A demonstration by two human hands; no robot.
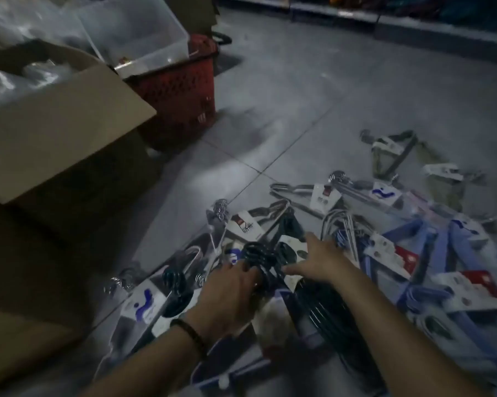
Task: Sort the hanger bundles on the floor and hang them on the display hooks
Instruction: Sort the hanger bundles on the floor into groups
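Several hanger bundles with card labels lie in a heap on the grey tiled floor. A dark bundle (321, 308) lies at the near centre, its black hooks (258, 255) bunched together. My left hand (230, 293) grips this bundle just below the hooks, fingers curled round it. My right hand (319, 262) lies spread on the bundle's white card label (291, 243), fingers straight. Blue plastic bundles (424, 253) lie to the right, silver metal ones (304, 193) further back, and a green bundle (390, 156) at the far right. No display hooks are in view.
An open cardboard box (70, 133) stands at the left. Behind it sits a red shopping basket (181, 90) with a clear plastic bin (135, 32) on top. Bare floor tiles stretch beyond the heap toward low shelving (384, 18) at the back.
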